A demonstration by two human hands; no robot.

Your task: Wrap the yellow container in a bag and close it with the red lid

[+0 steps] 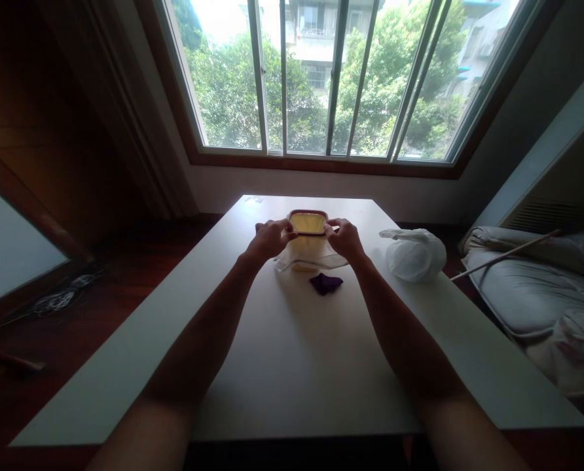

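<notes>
A clear food container [308, 252] with a yellowish inside and a red-rimmed lid [308, 222] stands at the middle of the white table [292, 366]. My left hand [268, 239] grips the lid's left edge, fingers curled over it. My right hand [344, 239] grips the lid's right edge the same way. The lid is tilted up toward me, above the container's body. A small dark purple piece [326, 283] lies on the table just in front of the container, touched by neither hand.
A knotted white plastic bag [413, 254] sits on the table to the right of the container. A grey cushion or mattress [528, 288] with a thin stick across it lies on the floor at the right. Cables [56, 301] lie on the dark floor at left.
</notes>
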